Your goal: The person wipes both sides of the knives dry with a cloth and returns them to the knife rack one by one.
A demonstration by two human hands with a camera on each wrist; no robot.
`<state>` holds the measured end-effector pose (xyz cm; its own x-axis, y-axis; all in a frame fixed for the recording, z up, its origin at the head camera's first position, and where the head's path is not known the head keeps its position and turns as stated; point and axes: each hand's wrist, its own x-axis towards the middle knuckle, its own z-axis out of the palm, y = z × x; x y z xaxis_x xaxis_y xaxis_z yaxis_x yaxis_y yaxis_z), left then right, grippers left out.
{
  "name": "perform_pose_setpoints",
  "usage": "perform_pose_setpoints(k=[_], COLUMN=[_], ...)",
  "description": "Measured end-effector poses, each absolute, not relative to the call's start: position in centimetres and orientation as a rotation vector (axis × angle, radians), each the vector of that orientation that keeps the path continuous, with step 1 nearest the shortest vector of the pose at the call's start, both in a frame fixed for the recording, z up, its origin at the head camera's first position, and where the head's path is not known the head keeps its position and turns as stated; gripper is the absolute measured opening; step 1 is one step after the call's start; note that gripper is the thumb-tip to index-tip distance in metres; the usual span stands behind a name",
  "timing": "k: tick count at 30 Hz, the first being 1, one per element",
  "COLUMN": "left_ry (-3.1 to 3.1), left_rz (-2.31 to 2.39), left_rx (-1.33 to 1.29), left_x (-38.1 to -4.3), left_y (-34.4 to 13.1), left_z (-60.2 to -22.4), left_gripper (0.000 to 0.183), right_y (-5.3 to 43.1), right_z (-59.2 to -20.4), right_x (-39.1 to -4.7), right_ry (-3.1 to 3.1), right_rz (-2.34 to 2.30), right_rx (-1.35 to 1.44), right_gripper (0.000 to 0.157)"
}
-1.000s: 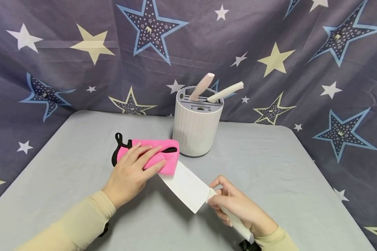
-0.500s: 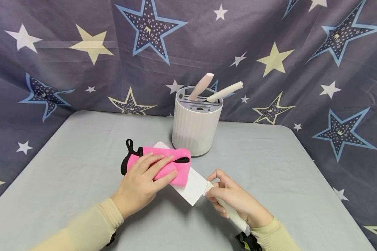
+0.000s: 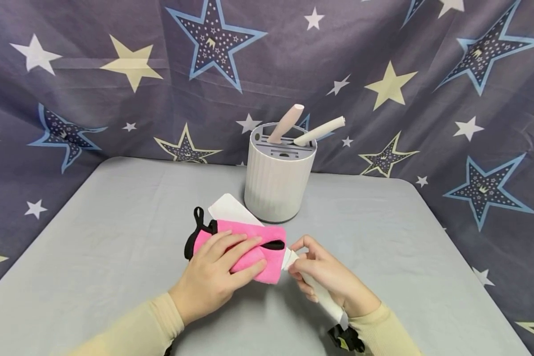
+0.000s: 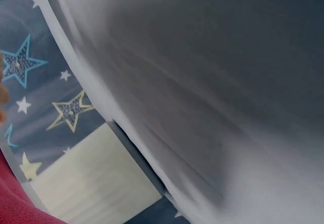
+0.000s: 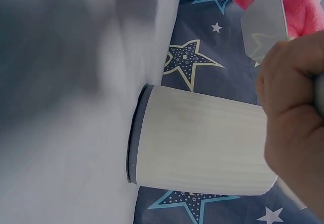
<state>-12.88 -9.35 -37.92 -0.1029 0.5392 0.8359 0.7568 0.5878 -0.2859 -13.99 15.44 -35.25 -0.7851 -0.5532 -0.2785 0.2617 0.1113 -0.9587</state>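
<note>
A cleaver with a broad pale blade (image 3: 233, 208) and a white handle (image 3: 322, 295) is held slantwise above the table. My right hand (image 3: 338, 283) grips the handle close to the blade. A pink cloth (image 3: 273, 262) with black trim lies over the blade's handle end, and my left hand (image 3: 213, 277) holds it there with the fingers spread across it. The blade's far end sticks out beyond the cloth. In the right wrist view, pink cloth (image 5: 304, 11) shows on both sides of the blade (image 5: 266, 26), and the curled right hand (image 5: 296, 107) covers most of the handle.
A ribbed white knife holder (image 3: 276, 185) stands just behind the blade. From its slotted top rise a pink handle (image 3: 287, 123) and a white handle (image 3: 320, 131). The grey-covered table (image 3: 115, 222) reaches back to a star-patterned curtain (image 3: 129, 113).
My left hand has slid the cloth along the blade toward the handle, rightward and nearer me, uncovering the far end. The right hand has shifted slightly up and left.
</note>
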Motion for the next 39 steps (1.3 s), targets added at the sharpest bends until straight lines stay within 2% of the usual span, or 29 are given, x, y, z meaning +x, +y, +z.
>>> perform_pose_setpoints(k=[9,15,25,28,32,35,39], left_ry=[-1.720,-1.712,-1.779,-1.794,-1.849,-1.874,-1.895], left_rz=[-0.331,-0.517,-0.840,-0.953,-1.074,-1.176,-1.378], left_rx=[-1.102,-1.027,-0.848,-0.743,-0.524,-0.355,-0.072], left_x=[-12.2,-12.6,-13.6,-13.9,-14.0,-14.0,-14.0], left_y=[-8.9,-8.7,-9.7,-9.9,-10.3,-10.6,-11.0], left_z=[-37.6,-37.1,-37.1,-37.2,-37.5,-37.4,-36.7], left_gripper=[0.028,0.022,0.029,0.031,0.016,0.029,0.028], right_y=[15.2,15.2,15.2,15.3,15.5,15.6,15.6], right_z=[-35.3,-35.5,-35.4,-35.2,-35.0,-34.9,-34.5], right_x=[-14.0,-14.2,-14.6,-15.0,-15.5,-15.6,-15.7], right_ry=[1.816,1.819,1.840,1.862,1.874,1.870,1.857], right_rz=[-1.777,-1.802,-1.835,-1.833,-1.843,-1.857,-1.878], right_rx=[-0.254,-0.222,-0.183,-0.175,-0.170,-0.183,-0.213], right_gripper=[0.031,0.034,0.035,0.035,0.036,0.035,0.033])
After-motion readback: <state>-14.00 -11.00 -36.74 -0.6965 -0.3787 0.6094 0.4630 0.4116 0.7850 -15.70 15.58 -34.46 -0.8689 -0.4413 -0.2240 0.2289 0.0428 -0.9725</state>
